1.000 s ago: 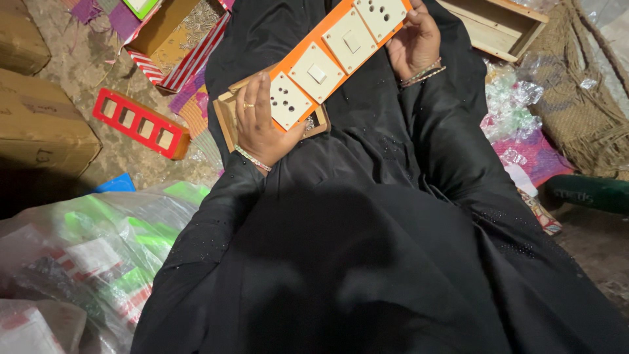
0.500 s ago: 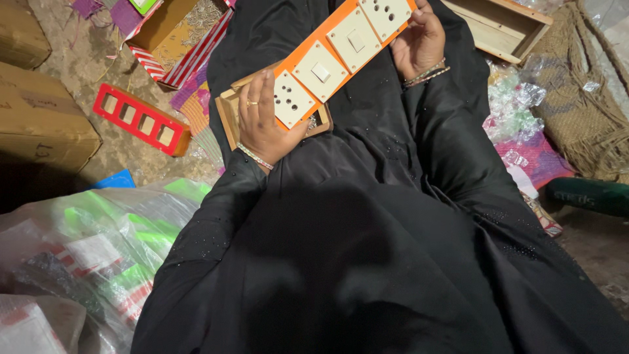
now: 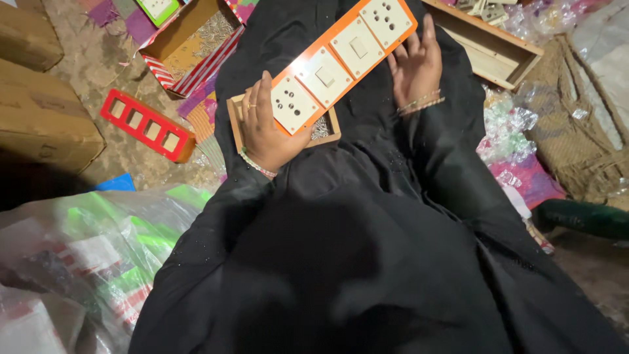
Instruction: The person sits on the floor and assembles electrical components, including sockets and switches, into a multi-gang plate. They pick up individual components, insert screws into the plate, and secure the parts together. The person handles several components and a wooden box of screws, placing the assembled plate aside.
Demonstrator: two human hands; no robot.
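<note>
One long orange switch board (image 3: 341, 58) lies slanted across the person's lap, over black cloth. It carries four cream-coloured pieces in a row: two sockets, one at each end, and two switches between them.

The left hand (image 3: 265, 128) grips the lower end of the board, thumb curled up against the end socket and fingers wrapped along the edge. The right hand (image 3: 414, 65) rests against the upper end, fingers spread and open along the board's side; whether it grips underneath I cannot tell. Each wrist wears a thin bracelet.

Under the lower end of the board sits one small wooden box (image 3: 322, 128) holding small metal bits, touching the left hand.

On the floor to the left lies one empty red frame (image 3: 145, 124) with five openings, near two brown cartons (image 3: 39, 118). One open cardboard tray with striped sides (image 3: 196, 39) stands beyond it. One shallow wooden tray (image 3: 488, 49) sits to the right of the board, and crumpled clear plastic bags (image 3: 78, 262) fill the near left corner.
</note>
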